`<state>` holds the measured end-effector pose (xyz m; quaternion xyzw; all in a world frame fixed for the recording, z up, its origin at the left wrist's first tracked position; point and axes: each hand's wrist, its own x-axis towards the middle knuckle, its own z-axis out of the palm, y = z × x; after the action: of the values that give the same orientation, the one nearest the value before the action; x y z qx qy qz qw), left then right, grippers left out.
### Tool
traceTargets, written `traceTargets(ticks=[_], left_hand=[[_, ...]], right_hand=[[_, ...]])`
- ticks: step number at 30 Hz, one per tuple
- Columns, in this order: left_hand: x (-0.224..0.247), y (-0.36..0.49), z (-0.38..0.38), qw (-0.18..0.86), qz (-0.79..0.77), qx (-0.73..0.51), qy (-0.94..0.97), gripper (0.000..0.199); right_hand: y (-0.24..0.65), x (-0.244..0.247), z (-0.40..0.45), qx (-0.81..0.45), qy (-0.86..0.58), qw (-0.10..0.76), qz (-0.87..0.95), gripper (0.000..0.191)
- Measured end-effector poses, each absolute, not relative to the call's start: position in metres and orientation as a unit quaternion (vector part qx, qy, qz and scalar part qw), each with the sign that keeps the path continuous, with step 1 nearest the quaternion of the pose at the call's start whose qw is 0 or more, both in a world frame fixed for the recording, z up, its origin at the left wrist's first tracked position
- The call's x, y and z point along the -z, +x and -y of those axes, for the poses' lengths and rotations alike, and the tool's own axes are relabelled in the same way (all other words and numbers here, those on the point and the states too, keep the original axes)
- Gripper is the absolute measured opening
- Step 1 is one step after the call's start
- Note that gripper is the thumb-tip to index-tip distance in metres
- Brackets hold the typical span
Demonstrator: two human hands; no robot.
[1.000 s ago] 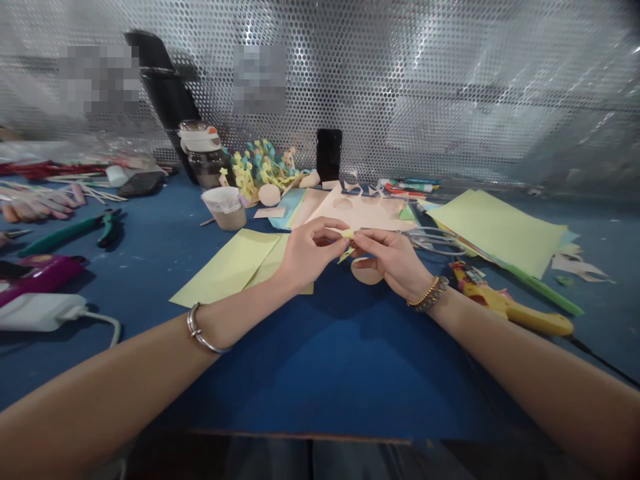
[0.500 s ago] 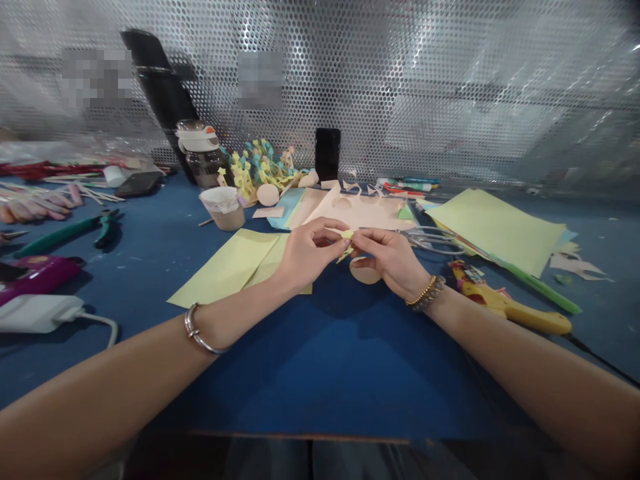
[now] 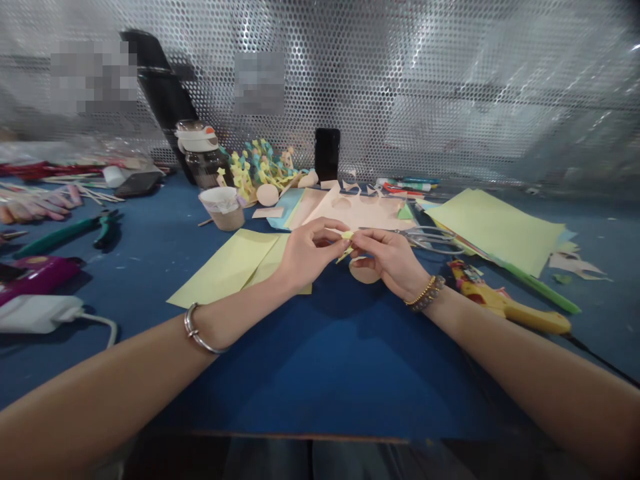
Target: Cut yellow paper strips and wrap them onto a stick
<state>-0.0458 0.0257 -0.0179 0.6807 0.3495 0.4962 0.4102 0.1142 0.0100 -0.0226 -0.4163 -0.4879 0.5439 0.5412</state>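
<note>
Between the fingertips of both hands is a small piece of yellow paper (image 3: pixel 346 236), mostly covered by the fingers. My left hand (image 3: pixel 311 250) pinches it from the left, thumb and forefinger closed. From the other side my right hand (image 3: pixel 387 257) grips it, also in a pinch. Just under the right fingers lies a pale round paper disc (image 3: pixel 365 272). Yellow paper sheets (image 3: pixel 227 267) lie beside and partly beneath my left wrist. Behind the hands rests a peach paper sheet (image 3: pixel 367 212) with cut-outs.
On the right lie scissors (image 3: pixel 433 237), a yellow glue gun (image 3: pixel 520 312), a green cutter (image 3: pixel 543 288) and stacked yellow paper (image 3: pixel 500 223). A paper cup (image 3: pixel 223 212), paper stars (image 3: pixel 260 163) and a phone (image 3: pixel 327 153) stand behind. Pliers (image 3: pixel 65 237) and a white charger (image 3: pixel 43 313) are left.
</note>
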Motion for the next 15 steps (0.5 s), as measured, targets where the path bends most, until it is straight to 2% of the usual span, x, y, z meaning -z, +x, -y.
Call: traceTargets(ticks=[9, 15], left_hand=[[0.0197, -0.0458, -0.0297, 0.489, -0.339, -0.487, 0.639, 0.026], [0.0185, -0.0463, -0.0267, 0.417, -0.342, -0.492, 0.684, 0.02]], right_hand=[[0.1154, 0.022, -0.0094, -0.565, -0.394, 0.534, 0.49, 0.019], [0.1145, 0.0219, -0.0099, -0.507, -0.432, 0.543, 0.512, 0.021]])
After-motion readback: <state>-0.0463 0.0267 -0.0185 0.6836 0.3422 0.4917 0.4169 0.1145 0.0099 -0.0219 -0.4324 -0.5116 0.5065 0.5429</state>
